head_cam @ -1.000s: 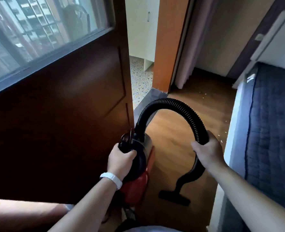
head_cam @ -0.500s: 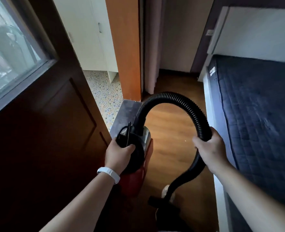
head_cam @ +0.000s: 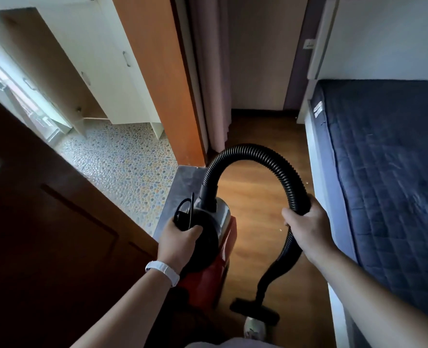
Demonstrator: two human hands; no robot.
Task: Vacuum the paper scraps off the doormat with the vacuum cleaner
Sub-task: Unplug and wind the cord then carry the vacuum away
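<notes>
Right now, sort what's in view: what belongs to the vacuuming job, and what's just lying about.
Job: vacuum cleaner, held by the left hand; hose, gripped by the right hand; floor nozzle; tiny pale specks, perhaps scraps.
Just there: mattress; door; white cabinet; curtain.

Red, black and navy
Red-and-black vacuum cleaner (head_cam: 220, 249), black ribbed hose (head_cam: 258, 151); right of the fingers (head_cam: 292, 218) a navy quilted mattress (head_cam: 388, 172), left a multicoloured pebble-patterned floor (head_cam: 117, 159).
</notes>
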